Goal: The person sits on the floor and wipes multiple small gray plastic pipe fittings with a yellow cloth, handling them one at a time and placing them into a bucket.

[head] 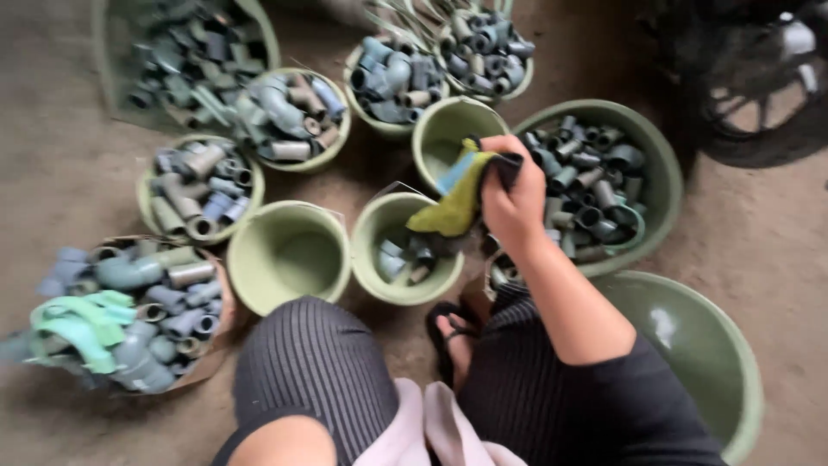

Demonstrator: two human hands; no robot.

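Note:
My right hand (515,205) is closed on a yellow-green cloth (450,205), with a small dark piece (509,164) pinched at the fingertips; what that piece is cannot be told. The hand hovers over a small green bowl (373,226) holding a few grey pipe fittings (405,257). Just right of the hand is a large green basin (662,177) full of grey fittings. My left hand is out of view; only my knees in striped dark trousers (315,362) and a sandalled foot (450,332) show below.
An empty green bowl (289,255) and another (450,129) sit nearby. Several more bowls of grey and blue pipe fittings (200,185) ring the dirt floor. A large empty basin (703,345) lies at right, and a wheel (759,95) stands at top right.

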